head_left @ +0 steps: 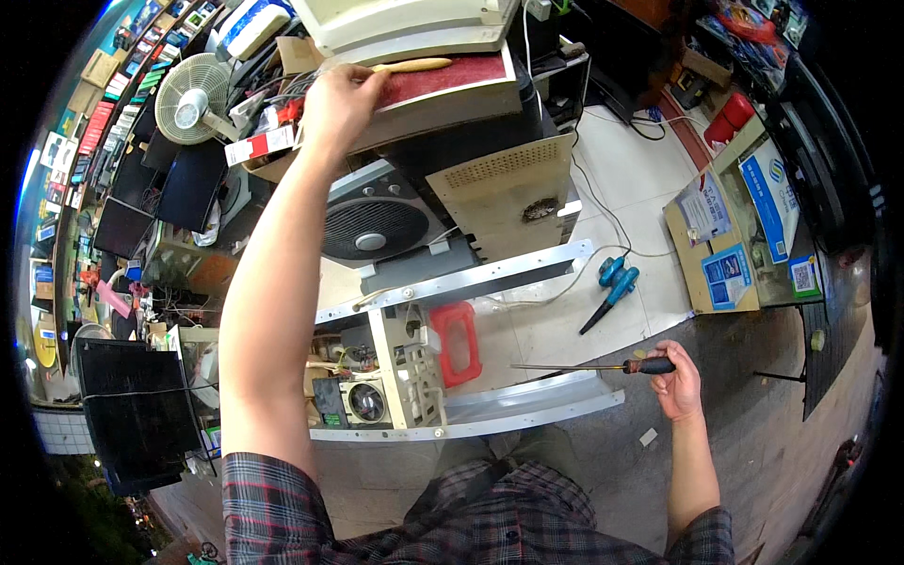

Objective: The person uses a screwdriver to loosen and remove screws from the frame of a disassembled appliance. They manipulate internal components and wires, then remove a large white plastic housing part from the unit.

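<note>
My left hand [341,105] reaches far forward, its fingers pinched at the near end of a slim yellow wooden-looking handle [419,65]. That handle lies along a red board with a white edge [457,78]; its far end shows no tool head I can make out. In my right hand [680,388], low on the right, is a long thin screwdriver [650,365] with a black handle, its shaft pointing left. Between my arms, in front of my legs, stands an opened appliance chassis [405,363] with white metal rails [527,264], wires and a round glassy part [365,402] inside.
A blue blower [615,281] with a black nozzle lies on white floor tiles beside a cable. A red plastic frame [457,344] sits by the chassis. Further out are a beige perforated panel [504,179], a round-grilled unit [372,231], a fan [191,105] and a glass-topped box [711,240].
</note>
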`<state>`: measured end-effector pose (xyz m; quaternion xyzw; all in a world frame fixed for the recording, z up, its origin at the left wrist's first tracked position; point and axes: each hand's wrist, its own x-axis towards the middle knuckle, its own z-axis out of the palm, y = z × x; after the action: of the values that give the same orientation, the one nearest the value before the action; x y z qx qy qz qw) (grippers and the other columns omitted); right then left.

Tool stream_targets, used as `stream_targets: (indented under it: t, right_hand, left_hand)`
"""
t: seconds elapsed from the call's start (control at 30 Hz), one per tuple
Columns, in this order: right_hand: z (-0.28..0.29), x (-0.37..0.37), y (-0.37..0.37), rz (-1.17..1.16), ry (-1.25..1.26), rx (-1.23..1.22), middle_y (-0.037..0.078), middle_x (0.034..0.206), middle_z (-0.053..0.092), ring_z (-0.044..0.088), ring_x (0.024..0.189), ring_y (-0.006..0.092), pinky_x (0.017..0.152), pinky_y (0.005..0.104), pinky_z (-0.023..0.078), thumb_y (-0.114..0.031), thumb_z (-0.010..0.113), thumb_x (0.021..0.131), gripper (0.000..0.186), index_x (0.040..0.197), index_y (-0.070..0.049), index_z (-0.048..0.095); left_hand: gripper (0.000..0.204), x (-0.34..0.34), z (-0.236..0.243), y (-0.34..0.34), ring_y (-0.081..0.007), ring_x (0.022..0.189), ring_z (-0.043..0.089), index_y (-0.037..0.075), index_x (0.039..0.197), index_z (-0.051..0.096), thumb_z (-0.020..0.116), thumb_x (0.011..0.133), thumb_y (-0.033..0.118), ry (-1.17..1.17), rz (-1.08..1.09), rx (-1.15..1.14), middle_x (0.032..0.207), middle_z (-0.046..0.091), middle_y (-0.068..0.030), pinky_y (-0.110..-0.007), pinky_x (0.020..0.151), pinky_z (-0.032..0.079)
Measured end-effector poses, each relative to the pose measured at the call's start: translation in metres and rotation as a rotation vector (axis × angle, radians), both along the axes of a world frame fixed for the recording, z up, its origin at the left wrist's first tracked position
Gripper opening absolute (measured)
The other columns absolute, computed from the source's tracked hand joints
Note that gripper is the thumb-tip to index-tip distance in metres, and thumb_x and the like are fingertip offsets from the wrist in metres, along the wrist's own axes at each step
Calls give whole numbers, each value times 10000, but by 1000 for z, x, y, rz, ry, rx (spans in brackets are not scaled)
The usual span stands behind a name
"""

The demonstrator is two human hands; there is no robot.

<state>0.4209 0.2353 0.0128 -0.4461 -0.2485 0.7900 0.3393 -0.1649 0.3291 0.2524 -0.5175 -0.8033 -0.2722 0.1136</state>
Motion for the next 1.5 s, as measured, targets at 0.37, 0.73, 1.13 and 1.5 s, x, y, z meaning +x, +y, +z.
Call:
stream_targets:
  t: [0.37, 0.73, 1.13, 1.5]
  right_hand:
    - [-52, -18, 38, -21, -38, -111, 102, 1001, 684, 491, 539, 96, 468, 219, 362, -291, 509, 1055, 236, 1137, -79, 577]
    - [-4, -81, 51, 96, 90, -15, 113, 1051, 666, 427, 538, 45, 480, 187, 326, -330, 489, 1068, 252, 1088, -94, 571]
    - [19, -97, 31, 178, -55, 192, 149, 1048, 678, 460, 530, 71, 476, 207, 334, -329, 455, 1081, 259, 1042, -87, 541]
    - [49, -123, -12, 230, -179, 311, 133, 1057, 673, 483, 567, 61, 493, 200, 365, -342, 435, 1088, 280, 1036, -86, 537]
  left_hand:
    - [447, 93, -84, -226, -295, 1131, 632, -118, 1416, 389, 484, 995, -3, -1953, -65, 440, 1319, 556, -270, -335, 965, 566]
    - [445, 163, -169, -290, -355, 1193, 615, -118, 1377, 424, 444, 1054, 187, -2396, 110, 528, 1291, 586, -282, -376, 991, 566]
    - [311, 184, -198, -315, -290, 1101, 675, -61, 1248, 567, 608, 999, 121, -2137, 215, 312, 1180, 663, -208, -328, 935, 590]
    - [235, 179, -229, -350, -267, 1069, 683, 12, 1104, 645, 639, 999, 222, -2231, 250, 366, 1103, 694, -159, -308, 863, 583]
